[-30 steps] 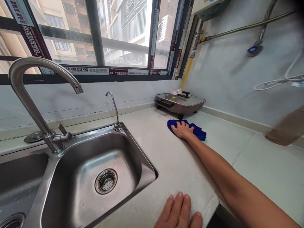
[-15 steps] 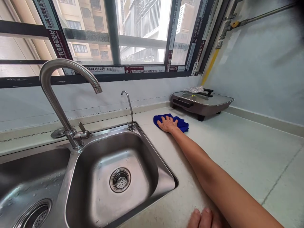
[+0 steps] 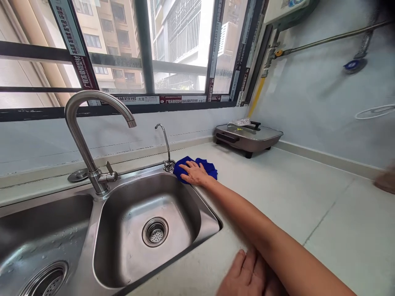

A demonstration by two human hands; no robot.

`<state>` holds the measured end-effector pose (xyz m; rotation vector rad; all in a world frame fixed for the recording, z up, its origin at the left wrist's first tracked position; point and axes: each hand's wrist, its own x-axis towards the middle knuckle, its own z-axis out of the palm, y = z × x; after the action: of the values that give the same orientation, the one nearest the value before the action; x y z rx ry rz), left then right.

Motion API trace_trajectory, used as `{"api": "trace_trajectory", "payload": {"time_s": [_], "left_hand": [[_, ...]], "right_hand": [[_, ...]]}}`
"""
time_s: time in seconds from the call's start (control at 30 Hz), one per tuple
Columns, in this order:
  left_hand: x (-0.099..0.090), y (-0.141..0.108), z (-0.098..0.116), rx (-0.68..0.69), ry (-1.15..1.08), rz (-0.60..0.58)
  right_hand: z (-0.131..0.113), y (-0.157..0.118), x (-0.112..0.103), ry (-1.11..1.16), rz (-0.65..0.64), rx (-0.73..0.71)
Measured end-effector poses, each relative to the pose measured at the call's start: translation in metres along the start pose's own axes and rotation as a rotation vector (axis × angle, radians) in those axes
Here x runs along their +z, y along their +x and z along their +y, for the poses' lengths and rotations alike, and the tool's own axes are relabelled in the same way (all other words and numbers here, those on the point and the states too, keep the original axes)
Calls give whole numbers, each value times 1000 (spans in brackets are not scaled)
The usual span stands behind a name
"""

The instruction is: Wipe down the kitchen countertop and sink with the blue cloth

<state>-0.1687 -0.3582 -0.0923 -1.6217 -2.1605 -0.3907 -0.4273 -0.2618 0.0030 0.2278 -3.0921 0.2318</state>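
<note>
My right hand (image 3: 195, 172) lies palm down on a blue cloth (image 3: 210, 168), fingers spread. The crumpled cloth lies on the counter at the back right corner of the sink and overlaps its rim. Right beside the cloth stands a thin small faucet (image 3: 166, 142). Below my right forearm, my left hand (image 3: 245, 273) rests on the front of the counter, fingers stretched out and nothing visible in it; part of it is hidden by the arm and cut off by the lower edge. The steel sink (image 3: 101, 246) has two bowls with drain strainers.
A large curved faucet (image 3: 98, 96) rises behind the sink divider. An electric pan with a glass lid (image 3: 262, 132) stands in the back corner. A yellow gas pipe (image 3: 256, 98) runs down that corner. A blurred brown thing (image 3: 385, 181) is at the right edge.
My right hand has slid the blue cloth left, from the counter to the sink's back corner. More of my left hand shows. The view has turned to the right.
</note>
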Motion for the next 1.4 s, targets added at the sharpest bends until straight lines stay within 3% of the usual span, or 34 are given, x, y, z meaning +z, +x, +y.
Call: {"api": "trace_trajectory", "payload": {"time_s": [0.2, 0.33, 0.43, 0.57, 0.73, 0.83, 0.97, 1.1, 1.17, 1.23, 1.27, 1.37, 1.4], "left_hand": [[-43, 5, -10, 43, -166, -252], [-51, 4, -13, 33, -210, -376], [-55, 2, -12, 3, -208, -394], [-75, 6, -8, -60, -224, -398], [-98, 16, -1, -99, -146, -499], [-97, 15, -1, -65, -86, -485], [-82, 6, -11, -6, -48, -355], [-60, -3, -27, 55, -11, -226], [-52, -5, -36, 83, -20, -190], [-52, -3, -44, 86, -70, -213], [-57, 0, -47, 64, -110, -243], [-83, 24, -42, -99, -257, -365], [-94, 35, -37, -163, -302, -408]], "right_hand": [[11, -59, -2, 6, -17, -98], [24, -116, -4, 24, 1, -133], [37, -162, -6, 25, 37, -136], [62, -220, -9, 32, 69, -65], [101, -286, -12, 60, 125, 95], [124, -323, -12, 76, 182, 156], [145, -362, -13, 53, 234, 314], [143, -380, -18, 16, 317, 493], [133, -386, -22, -26, 406, 513], [119, -396, -26, -62, 489, 372], [111, -404, -26, -71, 496, 217], [89, -433, -15, -102, 337, -359], [83, -443, -6, -120, 253, -481]]}}
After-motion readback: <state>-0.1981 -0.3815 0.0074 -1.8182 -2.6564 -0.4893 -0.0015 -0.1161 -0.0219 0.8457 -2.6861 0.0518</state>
